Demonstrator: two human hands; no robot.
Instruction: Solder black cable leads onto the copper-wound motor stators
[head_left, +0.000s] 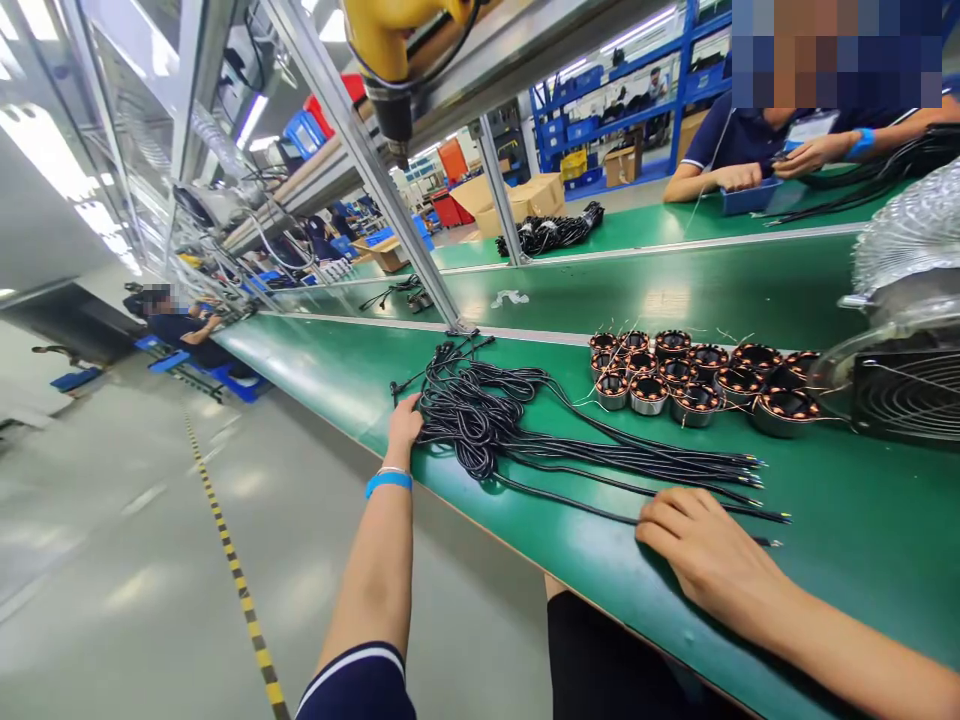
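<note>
A bundle of black cables [480, 410] lies on the green workbench, looped at the left, with straight lengths running right to stripped ends. My left hand [406, 428] is closed at the bundle's left side near the bench edge; its fingertips are partly hidden by the cables. Over the lowest cable [570, 500], close to its right end, my right hand [694, 545] is curled with its fingers together. The tip of that cable comes out beyond my knuckles. Behind the straight cable lengths stand several copper-wound motor stators [696, 400] with thin loose wires.
A black fan [911, 395] and a silver flexible duct [911, 230] stand at the right. Overhead hangs a yellow power drill [386, 70]. A metal post [375, 170] rises behind the cables. Across the bench a co-worker handles cables over a blue bin [750, 197].
</note>
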